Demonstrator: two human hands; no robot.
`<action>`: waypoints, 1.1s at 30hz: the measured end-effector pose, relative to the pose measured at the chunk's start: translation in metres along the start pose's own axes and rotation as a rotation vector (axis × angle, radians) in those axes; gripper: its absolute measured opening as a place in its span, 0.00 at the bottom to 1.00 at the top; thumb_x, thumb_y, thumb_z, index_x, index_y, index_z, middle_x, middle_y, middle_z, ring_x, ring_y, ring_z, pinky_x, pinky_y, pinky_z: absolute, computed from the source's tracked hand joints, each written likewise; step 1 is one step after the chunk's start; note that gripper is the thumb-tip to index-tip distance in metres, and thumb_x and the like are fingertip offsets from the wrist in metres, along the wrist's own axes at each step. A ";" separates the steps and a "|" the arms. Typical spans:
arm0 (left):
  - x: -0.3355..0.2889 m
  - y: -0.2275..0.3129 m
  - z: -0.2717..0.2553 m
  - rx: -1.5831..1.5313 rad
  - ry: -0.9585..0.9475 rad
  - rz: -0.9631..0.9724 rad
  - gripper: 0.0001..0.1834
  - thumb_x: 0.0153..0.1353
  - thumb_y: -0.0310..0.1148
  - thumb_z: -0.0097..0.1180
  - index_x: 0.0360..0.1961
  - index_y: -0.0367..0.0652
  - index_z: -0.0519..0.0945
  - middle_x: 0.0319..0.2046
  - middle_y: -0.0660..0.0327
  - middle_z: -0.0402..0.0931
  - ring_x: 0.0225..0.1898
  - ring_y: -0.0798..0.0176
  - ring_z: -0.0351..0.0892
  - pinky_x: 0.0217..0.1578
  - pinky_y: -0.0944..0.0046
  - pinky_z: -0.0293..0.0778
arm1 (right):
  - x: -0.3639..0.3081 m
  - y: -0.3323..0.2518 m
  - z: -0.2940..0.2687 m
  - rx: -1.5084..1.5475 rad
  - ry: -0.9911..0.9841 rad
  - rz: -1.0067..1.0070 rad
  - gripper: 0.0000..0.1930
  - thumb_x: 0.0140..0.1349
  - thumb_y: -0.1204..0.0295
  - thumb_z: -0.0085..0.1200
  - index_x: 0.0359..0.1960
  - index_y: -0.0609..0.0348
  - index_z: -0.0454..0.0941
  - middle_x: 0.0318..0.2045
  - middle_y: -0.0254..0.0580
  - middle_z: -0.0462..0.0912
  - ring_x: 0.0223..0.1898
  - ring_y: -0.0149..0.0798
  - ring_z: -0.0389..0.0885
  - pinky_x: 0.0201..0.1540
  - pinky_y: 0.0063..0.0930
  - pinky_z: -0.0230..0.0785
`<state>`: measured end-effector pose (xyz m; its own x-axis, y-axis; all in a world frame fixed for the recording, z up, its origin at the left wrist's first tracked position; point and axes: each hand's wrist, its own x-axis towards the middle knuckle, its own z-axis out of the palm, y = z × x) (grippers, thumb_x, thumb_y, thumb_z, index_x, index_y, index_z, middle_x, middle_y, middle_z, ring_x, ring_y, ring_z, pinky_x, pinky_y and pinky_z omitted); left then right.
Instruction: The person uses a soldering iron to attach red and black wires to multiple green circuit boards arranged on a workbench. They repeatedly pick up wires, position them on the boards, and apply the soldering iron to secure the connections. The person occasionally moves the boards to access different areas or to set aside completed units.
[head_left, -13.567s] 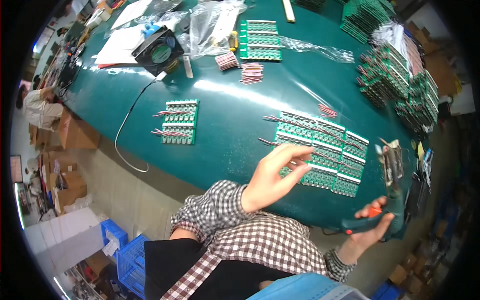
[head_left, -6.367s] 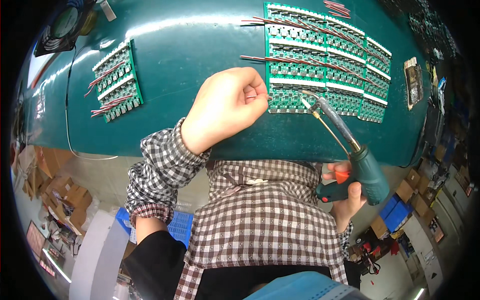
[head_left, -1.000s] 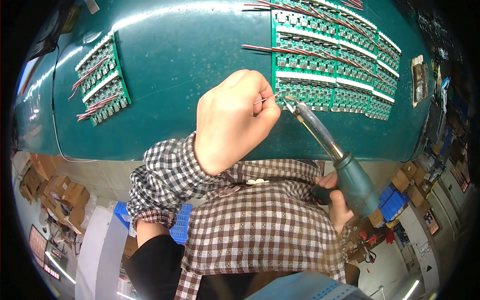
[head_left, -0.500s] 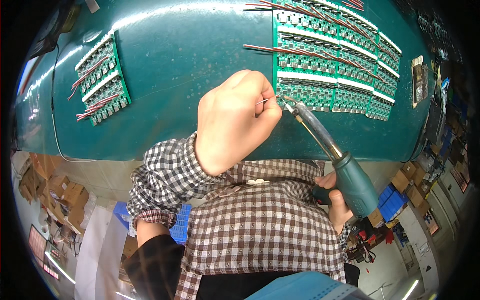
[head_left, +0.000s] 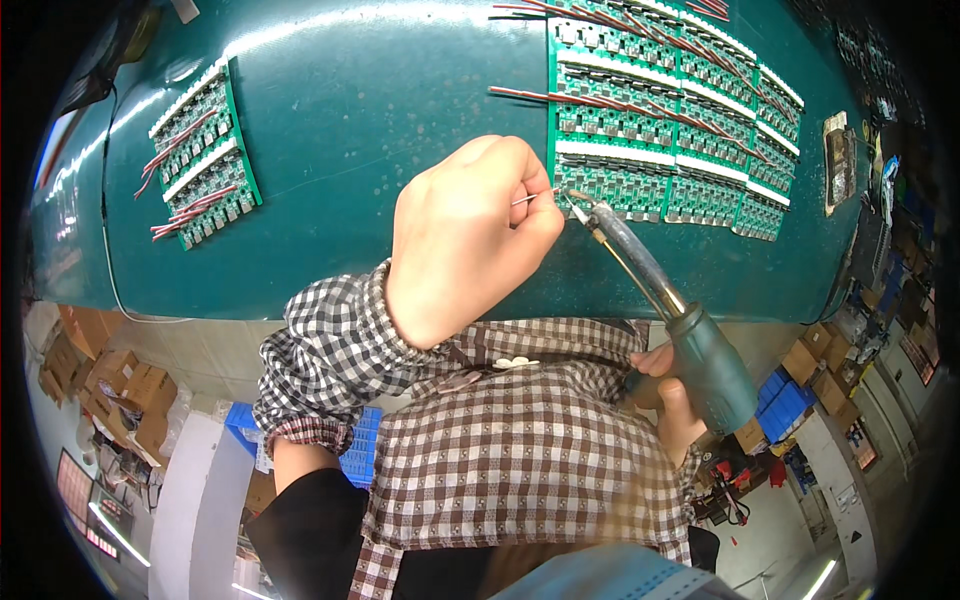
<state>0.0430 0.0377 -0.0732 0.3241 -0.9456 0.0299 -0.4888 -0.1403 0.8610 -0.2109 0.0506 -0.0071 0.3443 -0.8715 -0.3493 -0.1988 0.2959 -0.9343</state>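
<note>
My left hand (head_left: pixel 470 235) is closed in a pinch on a thin wire (head_left: pixel 522 200), whose end points at the lower left corner of a green circuit board panel (head_left: pixel 610 190). With my right hand (head_left: pixel 678 412) I grip a soldering iron (head_left: pixel 712 372) that has a green handle and a thin feed tube beside its metal barrel. Its tip is at that same board corner, close to my left fingertips. Exact contact between tip, wire and board is too small to tell. Red, white and dark wires (head_left: pixel 590 99) lie across the panel's upper rows.
Another, smaller circuit board panel (head_left: pixel 205 150) with wires lies at the left of the green table (head_left: pixel 330 120). A dark, worn block in a holder (head_left: pixel 840 163) sits near the right edge. A black cable (head_left: pixel 110 230) runs down the left side. Cardboard boxes (head_left: pixel 140 395) stand below, left.
My left hand has shifted very slightly toward the board. The soldering iron stays at nearly the same place at the board corner.
</note>
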 end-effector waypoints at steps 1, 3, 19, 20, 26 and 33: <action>0.000 0.000 0.000 0.002 0.001 -0.003 0.06 0.45 0.19 0.60 0.23 0.39 0.75 0.19 0.64 0.71 0.19 0.71 0.69 0.20 0.71 0.67 | -0.001 0.000 0.000 0.001 0.005 -0.006 0.18 0.55 0.65 0.66 0.38 0.68 0.77 0.32 0.45 0.78 0.36 0.42 0.79 0.45 0.44 0.77; 0.000 0.001 0.000 0.004 0.002 0.003 0.06 0.45 0.19 0.60 0.23 0.39 0.75 0.19 0.64 0.71 0.18 0.71 0.69 0.20 0.71 0.66 | 0.000 -0.001 0.001 0.005 -0.003 -0.005 0.17 0.56 0.66 0.65 0.39 0.68 0.77 0.32 0.45 0.78 0.36 0.41 0.79 0.45 0.44 0.77; 0.000 0.001 0.001 0.025 0.011 0.016 0.06 0.44 0.19 0.60 0.23 0.40 0.75 0.19 0.65 0.71 0.18 0.71 0.69 0.20 0.71 0.66 | -0.001 0.001 -0.003 -0.027 -0.011 0.001 0.20 0.56 0.66 0.65 0.43 0.69 0.75 0.33 0.45 0.79 0.37 0.42 0.80 0.46 0.45 0.77; 0.000 0.001 0.001 0.022 0.005 0.017 0.06 0.44 0.19 0.59 0.23 0.40 0.75 0.19 0.64 0.71 0.19 0.70 0.69 0.20 0.71 0.66 | -0.001 0.001 -0.003 -0.022 -0.009 0.008 0.20 0.56 0.66 0.65 0.43 0.69 0.75 0.33 0.45 0.79 0.37 0.42 0.80 0.46 0.45 0.77; 0.000 0.000 -0.002 0.011 -0.015 0.006 0.06 0.45 0.19 0.59 0.23 0.39 0.75 0.19 0.64 0.71 0.19 0.70 0.70 0.21 0.71 0.67 | -0.001 -0.001 0.003 -0.062 0.061 -0.010 0.22 0.55 0.61 0.65 0.39 0.71 0.75 0.30 0.45 0.77 0.33 0.42 0.78 0.42 0.43 0.77; 0.001 -0.001 -0.007 0.009 -0.026 -0.005 0.05 0.46 0.23 0.60 0.24 0.40 0.75 0.22 0.60 0.74 0.22 0.60 0.75 0.23 0.64 0.71 | 0.001 0.002 0.006 -0.002 0.218 -0.024 0.33 0.56 0.54 0.61 0.49 0.77 0.69 0.25 0.44 0.74 0.26 0.41 0.76 0.33 0.40 0.79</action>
<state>0.0492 0.0392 -0.0706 0.3056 -0.9521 0.0119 -0.4942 -0.1479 0.8567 -0.2058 0.0530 -0.0099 0.1427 -0.9423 -0.3028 -0.1946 0.2733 -0.9420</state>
